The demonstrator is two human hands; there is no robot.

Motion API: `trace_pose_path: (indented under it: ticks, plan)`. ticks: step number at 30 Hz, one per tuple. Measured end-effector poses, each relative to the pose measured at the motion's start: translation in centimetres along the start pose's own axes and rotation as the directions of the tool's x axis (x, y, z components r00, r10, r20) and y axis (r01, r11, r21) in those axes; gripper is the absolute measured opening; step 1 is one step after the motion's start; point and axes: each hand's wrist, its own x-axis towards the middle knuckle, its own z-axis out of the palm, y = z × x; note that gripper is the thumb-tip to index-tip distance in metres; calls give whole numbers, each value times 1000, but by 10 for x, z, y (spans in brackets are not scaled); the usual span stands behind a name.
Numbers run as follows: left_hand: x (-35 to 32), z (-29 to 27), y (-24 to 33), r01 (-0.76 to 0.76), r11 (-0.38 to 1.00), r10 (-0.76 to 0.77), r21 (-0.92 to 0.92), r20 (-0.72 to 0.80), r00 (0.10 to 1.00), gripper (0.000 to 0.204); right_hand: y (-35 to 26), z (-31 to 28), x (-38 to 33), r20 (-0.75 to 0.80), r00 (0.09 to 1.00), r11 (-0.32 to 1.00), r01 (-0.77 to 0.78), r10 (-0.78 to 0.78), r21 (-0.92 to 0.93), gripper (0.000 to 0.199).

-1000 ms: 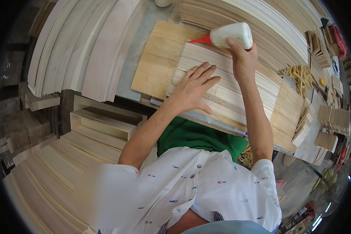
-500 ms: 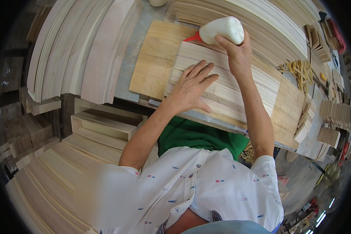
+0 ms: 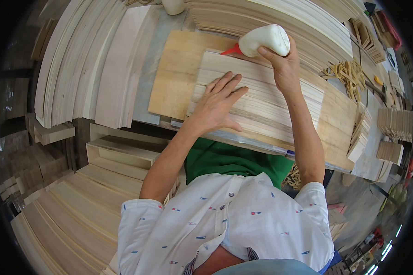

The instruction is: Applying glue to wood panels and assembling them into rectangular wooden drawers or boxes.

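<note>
My right hand (image 3: pixel 284 66) grips a white glue bottle (image 3: pixel 267 39) with a red nozzle. The bottle is tipped over, its nozzle pointing left and down at the far edge of a row of narrow pale wood strips (image 3: pixel 261 105). Those strips lie side by side on a yellowish wooden board (image 3: pixel 170 78) in front of me. With fingers spread, my left hand (image 3: pixel 218 103) rests flat on the left part of the strips. Whether glue is coming out of the tip is too small to tell.
Tall stacks of thin boards (image 3: pixel 78 64) stand at the left, and more long strips (image 3: pixel 280 16) lie behind the work board. A tangle of yellowish bands (image 3: pixel 346 75) sits at the right beside small wood pieces (image 3: pixel 394 123). A pale cup (image 3: pixel 173 6) stands at the far edge.
The bottle's nozzle has shifted slightly right along the far edge of the strips, with my right hand. My left hand stays flat on the strips. The whole view has shifted a little.
</note>
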Motion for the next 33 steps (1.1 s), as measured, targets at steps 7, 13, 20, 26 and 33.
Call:
trace_pose_path:
  ticks: [7,13,20,26,33]
  plan:
    - [2,0,3,35,999,-35,-1,36,999,101,-16,-59,-19,-105,994,998,-13,7,-61,54]
    - [5,-3,10,46,998,-47,36,54,997,96,-31,-120,-41,-170,985,996,-1,-14,-90,53]
    - [9,-8,17,93,994,-98,52,102,990,96,-56,-177,-65,-261,964,989,10,-49,-150,53]
    - [9,-6,19,136,988,-144,65,122,982,99,-74,-215,-79,-292,953,967,10,-87,-254,54]
    - [9,-4,18,106,992,-114,73,114,987,101,-87,-240,-89,-352,928,906,-40,-122,-420,49]
